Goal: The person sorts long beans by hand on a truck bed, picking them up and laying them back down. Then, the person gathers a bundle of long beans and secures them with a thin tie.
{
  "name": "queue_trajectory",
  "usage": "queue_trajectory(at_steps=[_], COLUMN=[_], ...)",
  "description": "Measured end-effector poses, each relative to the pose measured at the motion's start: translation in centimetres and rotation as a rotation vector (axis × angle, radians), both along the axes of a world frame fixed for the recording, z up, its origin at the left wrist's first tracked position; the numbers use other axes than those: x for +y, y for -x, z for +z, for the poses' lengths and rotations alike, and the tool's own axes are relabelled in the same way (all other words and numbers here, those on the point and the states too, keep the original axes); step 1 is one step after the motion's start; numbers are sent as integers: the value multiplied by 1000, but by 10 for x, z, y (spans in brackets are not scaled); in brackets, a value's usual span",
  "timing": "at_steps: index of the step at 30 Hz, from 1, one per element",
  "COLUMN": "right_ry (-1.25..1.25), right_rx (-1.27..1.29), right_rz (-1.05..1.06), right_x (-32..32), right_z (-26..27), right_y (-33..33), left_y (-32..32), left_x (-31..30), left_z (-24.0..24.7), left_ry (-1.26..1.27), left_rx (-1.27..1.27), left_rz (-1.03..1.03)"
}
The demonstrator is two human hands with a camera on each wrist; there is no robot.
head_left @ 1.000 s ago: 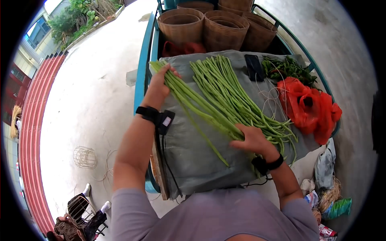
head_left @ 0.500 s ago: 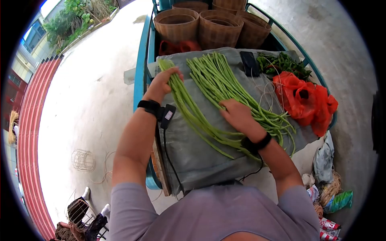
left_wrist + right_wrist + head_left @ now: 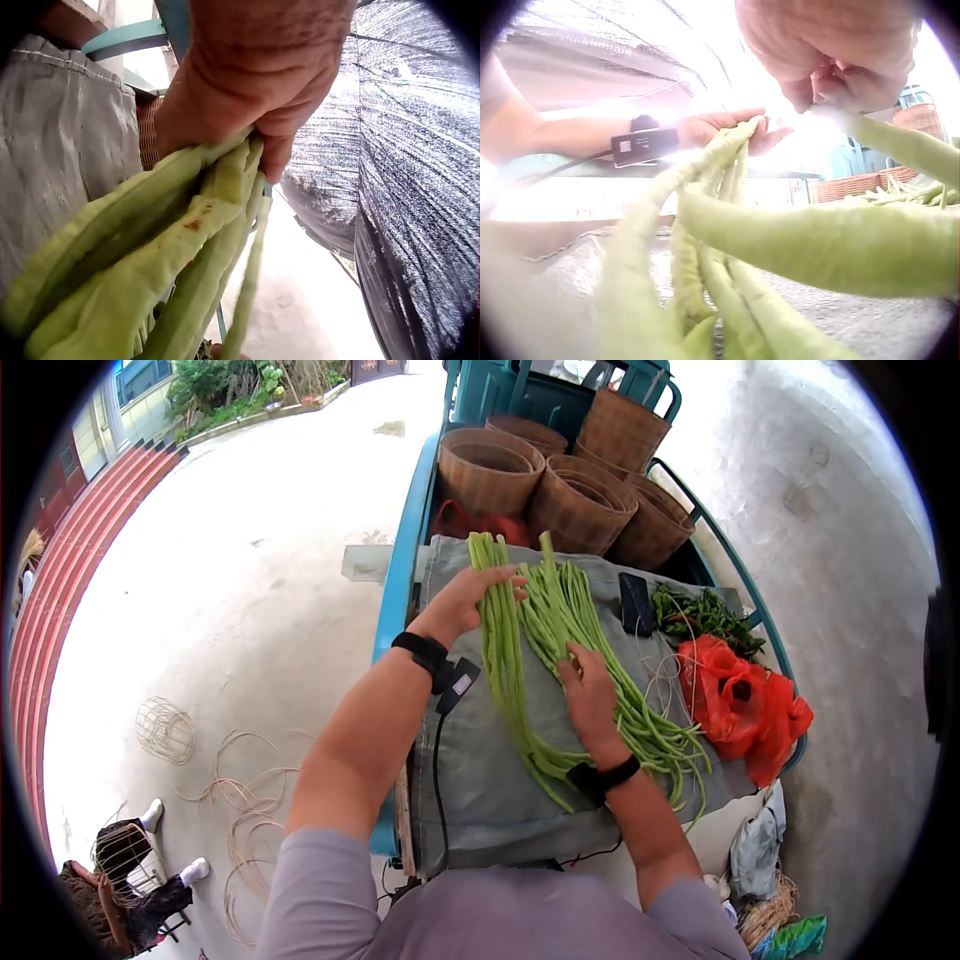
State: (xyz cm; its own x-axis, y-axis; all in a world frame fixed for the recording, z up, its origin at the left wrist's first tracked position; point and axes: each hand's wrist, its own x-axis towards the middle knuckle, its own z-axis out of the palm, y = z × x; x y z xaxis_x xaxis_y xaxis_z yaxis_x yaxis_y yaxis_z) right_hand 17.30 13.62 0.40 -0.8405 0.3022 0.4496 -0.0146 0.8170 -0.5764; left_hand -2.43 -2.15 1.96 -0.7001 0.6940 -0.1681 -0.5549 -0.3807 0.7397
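Note:
My left hand (image 3: 470, 600) grips a bunch of long green beans (image 3: 502, 660) near its upper end, and the lower ends trail over the grey cloth (image 3: 470, 780). The left wrist view shows the bean ends (image 3: 172, 240) spreading out of the grasp of that hand (image 3: 262, 75). To the right of the bunch, my right hand (image 3: 592, 700) pinches a single long bean (image 3: 553, 595), its top end pointing away from me. The right wrist view shows thumb and fingertips closed on that bean (image 3: 907, 142). Under and beyond it lies the larger pile of long beans (image 3: 640, 710).
Woven baskets (image 3: 590, 505) stand at the back of the blue cart (image 3: 400, 605). On the cloth's right lie a dark phone (image 3: 635, 603), leafy greens (image 3: 710, 622), thin strings and a red plastic bag (image 3: 735, 705). A seated person (image 3: 120, 880) is at lower left beside a wire frame (image 3: 165, 730).
My right hand left the lower part of the bunch, moved over to the pile and now pinches one bean from it. My left hand keeps its grip on the bunch. The head view has shifted.

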Motion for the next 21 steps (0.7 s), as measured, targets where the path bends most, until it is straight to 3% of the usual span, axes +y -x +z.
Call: queue_trajectory(at_steps=[9, 21], right_ry=[-15, 9], right_rx=[110, 60], right_rz=[118, 197], right_x=[-17, -17], right_z=[1, 7], right_y=[-9, -1], left_y=[-7, -20], left_x=[-2, 3], left_z=[11, 18], left_ry=[-205, -186], left_rx=[113, 91], left_rz=[-161, -5])
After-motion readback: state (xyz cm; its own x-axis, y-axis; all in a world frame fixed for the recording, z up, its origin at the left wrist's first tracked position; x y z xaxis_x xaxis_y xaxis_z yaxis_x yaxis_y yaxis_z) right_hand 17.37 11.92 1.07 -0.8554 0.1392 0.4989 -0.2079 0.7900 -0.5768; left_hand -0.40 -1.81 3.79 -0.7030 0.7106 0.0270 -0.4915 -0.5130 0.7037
